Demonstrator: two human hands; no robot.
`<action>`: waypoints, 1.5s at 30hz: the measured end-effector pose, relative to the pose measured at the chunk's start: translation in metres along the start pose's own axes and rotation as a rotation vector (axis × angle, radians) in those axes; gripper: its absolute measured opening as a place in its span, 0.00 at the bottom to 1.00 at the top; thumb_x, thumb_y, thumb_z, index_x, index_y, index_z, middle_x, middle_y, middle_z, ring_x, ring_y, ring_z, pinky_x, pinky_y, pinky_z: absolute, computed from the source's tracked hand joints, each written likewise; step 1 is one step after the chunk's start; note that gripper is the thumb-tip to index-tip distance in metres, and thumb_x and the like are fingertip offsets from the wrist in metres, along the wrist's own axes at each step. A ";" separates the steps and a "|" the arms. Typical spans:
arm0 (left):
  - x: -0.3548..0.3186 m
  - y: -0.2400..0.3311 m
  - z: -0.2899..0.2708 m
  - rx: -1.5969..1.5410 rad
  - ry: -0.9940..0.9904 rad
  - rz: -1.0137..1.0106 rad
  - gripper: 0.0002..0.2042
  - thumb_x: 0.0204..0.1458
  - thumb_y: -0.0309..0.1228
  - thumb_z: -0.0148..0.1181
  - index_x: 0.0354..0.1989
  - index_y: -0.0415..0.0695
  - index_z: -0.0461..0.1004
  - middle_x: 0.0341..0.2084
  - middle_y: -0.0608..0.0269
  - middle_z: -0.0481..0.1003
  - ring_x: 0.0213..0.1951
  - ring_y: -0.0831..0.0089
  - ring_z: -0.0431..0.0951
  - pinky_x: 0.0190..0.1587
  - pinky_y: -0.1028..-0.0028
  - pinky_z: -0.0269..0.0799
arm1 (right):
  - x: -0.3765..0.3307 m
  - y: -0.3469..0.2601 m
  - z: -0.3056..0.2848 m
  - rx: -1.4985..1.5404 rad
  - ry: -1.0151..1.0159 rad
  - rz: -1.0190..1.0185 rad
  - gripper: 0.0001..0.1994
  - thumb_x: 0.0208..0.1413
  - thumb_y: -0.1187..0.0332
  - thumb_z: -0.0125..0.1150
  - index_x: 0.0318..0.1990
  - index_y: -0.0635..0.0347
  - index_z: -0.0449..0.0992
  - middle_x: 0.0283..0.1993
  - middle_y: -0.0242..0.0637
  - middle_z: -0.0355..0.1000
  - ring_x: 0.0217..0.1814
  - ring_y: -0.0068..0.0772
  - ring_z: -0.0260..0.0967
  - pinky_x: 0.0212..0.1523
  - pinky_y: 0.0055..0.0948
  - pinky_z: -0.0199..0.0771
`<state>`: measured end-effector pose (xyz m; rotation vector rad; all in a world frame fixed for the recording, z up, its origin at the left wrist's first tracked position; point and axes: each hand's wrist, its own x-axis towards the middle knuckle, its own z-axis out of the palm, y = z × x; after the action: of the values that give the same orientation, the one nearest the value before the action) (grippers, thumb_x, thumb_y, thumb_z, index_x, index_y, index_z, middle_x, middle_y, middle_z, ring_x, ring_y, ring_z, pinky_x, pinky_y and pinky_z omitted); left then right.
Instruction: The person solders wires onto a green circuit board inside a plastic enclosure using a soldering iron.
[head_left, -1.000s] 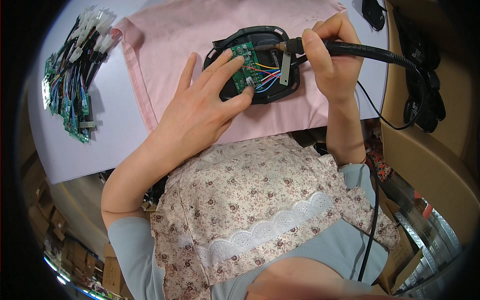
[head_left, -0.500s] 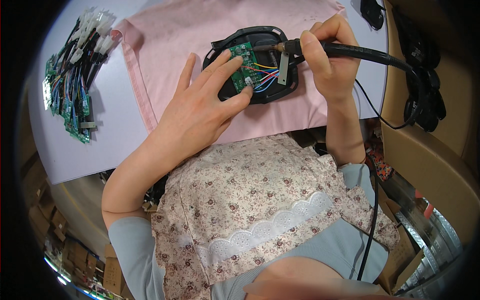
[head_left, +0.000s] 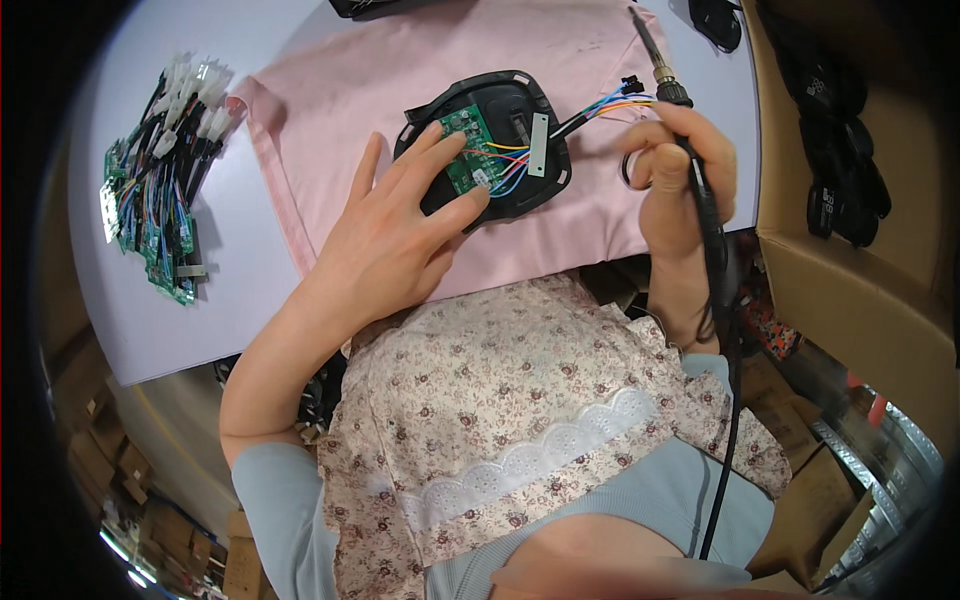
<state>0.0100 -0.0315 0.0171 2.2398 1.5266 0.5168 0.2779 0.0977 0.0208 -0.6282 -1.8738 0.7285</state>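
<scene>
My left hand lies with fingers spread, its fingertips and thumb resting on a green circuit board inside a shallow black plastic housing. Coloured wires run from the board under a small pale metal strip, out of the housing's right side. They lead to a small black connector near my right hand. That hand is closed round a soldering iron, whose metal tip points up and away from the board. A small dark loop shows by my right fingers.
A pink cloth covers much of the white table beneath the housing. Several wired circuit boards with white connectors are heaped at the left. To the right, a cardboard box holds black parts, and the iron's cord hangs down.
The soldering iron has lifted away from the board and swung tip-up to the right. The wire bundle and connector now show beyond the housing. My left hand keeps its place on the board.
</scene>
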 end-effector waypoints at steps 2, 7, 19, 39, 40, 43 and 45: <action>0.000 -0.002 -0.003 0.008 -0.015 0.004 0.21 0.54 0.32 0.70 0.58 0.54 0.79 0.71 0.44 0.67 0.76 0.44 0.64 0.75 0.31 0.52 | -0.006 0.010 -0.003 -0.166 -0.018 -0.027 0.18 0.75 0.58 0.62 0.60 0.64 0.74 0.45 0.44 0.85 0.26 0.17 0.72 0.29 0.18 0.74; 0.002 0.001 -0.001 0.044 -0.015 0.022 0.20 0.57 0.38 0.69 0.59 0.61 0.79 0.72 0.42 0.66 0.75 0.41 0.64 0.73 0.27 0.52 | -0.008 0.029 0.013 -0.168 0.002 -0.053 0.15 0.74 0.68 0.62 0.63 0.58 0.69 0.65 0.55 0.79 0.35 0.30 0.82 0.36 0.24 0.82; 0.015 0.021 0.011 0.132 0.089 -0.149 0.35 0.62 0.50 0.66 0.78 0.59 0.66 0.67 0.50 0.72 0.69 0.48 0.72 0.70 0.30 0.59 | 0.017 0.004 0.026 -0.238 -0.089 -0.330 0.18 0.71 0.68 0.65 0.63 0.58 0.68 0.64 0.64 0.78 0.38 0.45 0.83 0.37 0.34 0.84; 0.034 0.016 0.028 -0.265 0.493 -0.452 0.21 0.61 0.28 0.65 0.59 0.36 0.67 0.34 0.44 0.82 0.35 0.42 0.83 0.48 0.55 0.77 | 0.009 -0.002 0.037 -0.237 0.071 -0.168 0.16 0.55 0.78 0.77 0.49 0.60 0.78 0.48 0.39 0.84 0.47 0.41 0.80 0.49 0.34 0.78; 0.031 0.014 0.032 -0.316 0.544 -0.443 0.23 0.60 0.27 0.65 0.61 0.35 0.66 0.34 0.42 0.82 0.35 0.40 0.82 0.49 0.54 0.75 | 0.006 0.003 0.048 -0.276 0.025 -0.131 0.15 0.53 0.74 0.79 0.47 0.58 0.80 0.46 0.37 0.83 0.44 0.44 0.76 0.46 0.38 0.76; 0.025 0.010 0.043 -0.454 0.629 -0.440 0.33 0.59 0.27 0.66 0.71 0.33 0.60 0.54 0.34 0.76 0.51 0.39 0.82 0.53 0.59 0.78 | -0.001 0.009 0.064 -0.371 -0.044 -0.099 0.16 0.53 0.70 0.78 0.47 0.54 0.79 0.42 0.32 0.82 0.46 0.42 0.74 0.50 0.39 0.71; 0.018 0.004 0.047 -0.228 0.666 -0.402 0.40 0.58 0.29 0.69 0.76 0.34 0.54 0.66 0.33 0.66 0.63 0.38 0.73 0.63 0.54 0.73 | -0.001 0.011 0.069 -0.390 -0.057 -0.084 0.15 0.53 0.69 0.77 0.47 0.53 0.79 0.39 0.29 0.81 0.47 0.40 0.74 0.52 0.39 0.69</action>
<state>0.0429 -0.0207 -0.0200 1.5907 2.0311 1.3137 0.2157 0.0902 -0.0109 -0.7725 -2.1015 0.3292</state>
